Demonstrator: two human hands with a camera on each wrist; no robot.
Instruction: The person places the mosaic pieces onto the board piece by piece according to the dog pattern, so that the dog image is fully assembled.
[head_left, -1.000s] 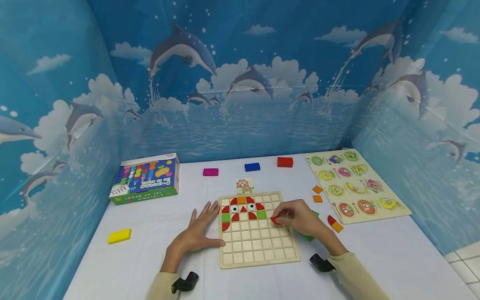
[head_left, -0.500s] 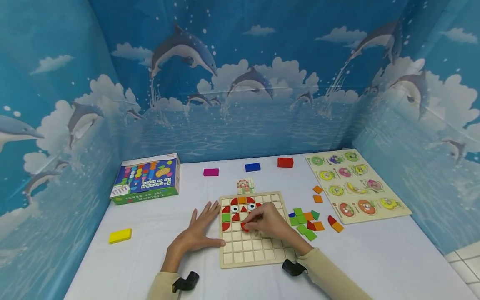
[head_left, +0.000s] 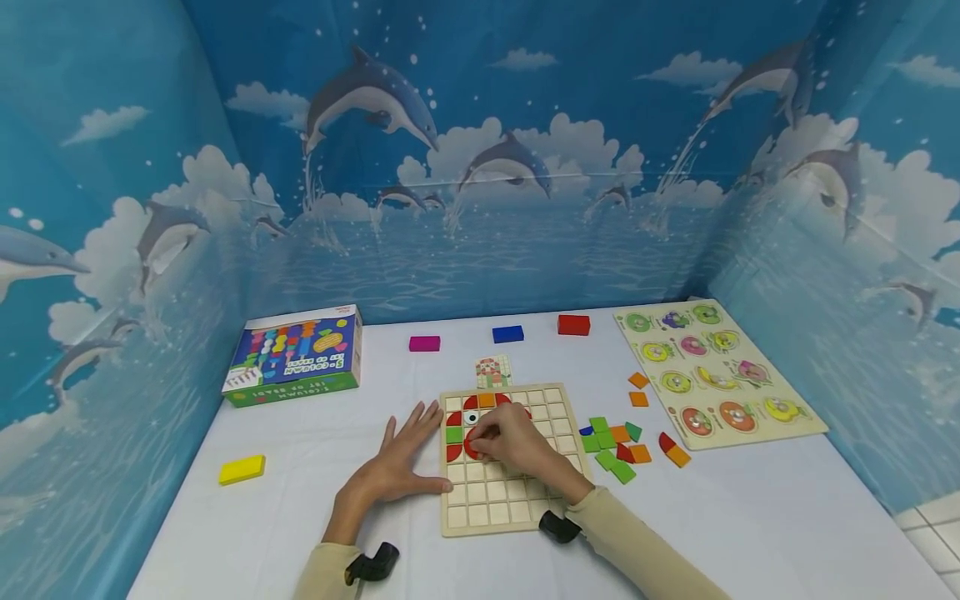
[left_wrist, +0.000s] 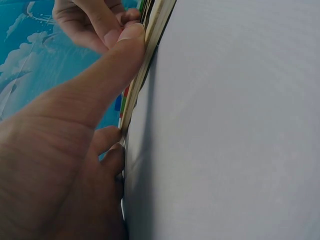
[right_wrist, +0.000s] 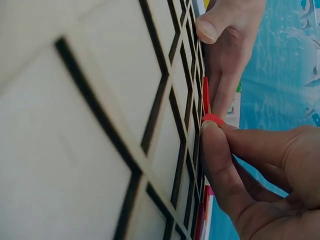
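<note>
A wooden grid board (head_left: pixel 480 518) lies on the white table, with red, green and orange tiles and round eye tiles set in its upper rows. My right hand (head_left: pixel 517 446) is over the board's upper left part. Its thumb and finger pinch a small red tile (right_wrist: pixel 214 119) at the grid surface; the tile's full outline is hidden by the fingertips, and the hand covers some of the set tiles. Fingers spread, my left hand (head_left: pixel 392 468) lies along the board's left edge, its thumb touching the rim in the left wrist view.
A picture card (head_left: pixel 492 372) lies just beyond the board. Right of it are loose green tiles (head_left: pixel 606 460) and orange tiles (head_left: pixel 639 399), then a fruit puzzle board (head_left: pixel 731 367). A toy box (head_left: pixel 294 354), a yellow block (head_left: pixel 242 469) and a red block (head_left: pixel 573 325) stand around.
My right hand has moved left with the red tile, from the board's right side to its upper left part, uncovering the loose tiles. The left hand has stayed in place.
</note>
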